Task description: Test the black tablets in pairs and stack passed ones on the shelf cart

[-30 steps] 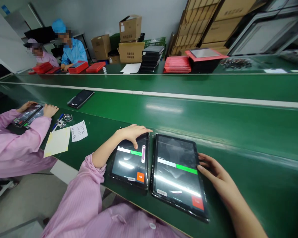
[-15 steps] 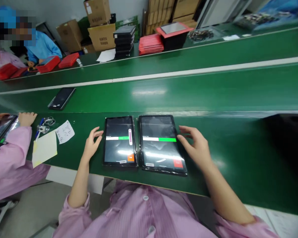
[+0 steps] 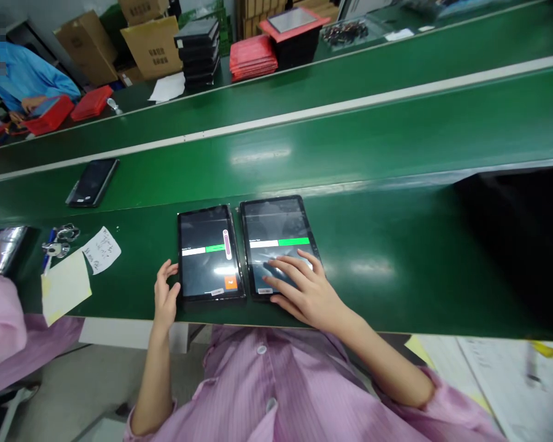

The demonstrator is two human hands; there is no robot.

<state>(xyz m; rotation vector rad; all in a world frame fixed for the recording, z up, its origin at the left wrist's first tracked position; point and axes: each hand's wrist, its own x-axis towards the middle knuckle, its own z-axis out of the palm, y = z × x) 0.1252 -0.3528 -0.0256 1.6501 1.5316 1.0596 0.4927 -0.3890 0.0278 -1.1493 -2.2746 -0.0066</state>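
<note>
Two lit tablets lie side by side on the green bench in front of me. The left tablet [image 3: 203,270] shows a white and green bar, an orange square and a small purple slider shape. The right tablet [image 3: 276,218] has a similar bar, and its lower right part is covered by my hand. Over that lower part my right hand [image 3: 304,288] is spread, fingers apart; whether the fingertips touch the glass I cannot tell. Beside the left tablet's lower left edge is my left hand [image 3: 166,294], fingers loosely bent and apart, holding nothing.
Left of me lie a yellowish paper [image 3: 67,285], a handwritten note [image 3: 102,250] and a co-worker's sleeve [image 3: 0,319]. A dark tablet [image 3: 92,182] rests farther back. A black object [image 3: 516,245] stands at right. Red sleeves [image 3: 253,58] and stacked black items [image 3: 198,52] line the far bench.
My right hand has moved left from beside the right tablet to over its lower screen. My left hand has dropped slightly along the left tablet's edge. The camera view has shifted.
</note>
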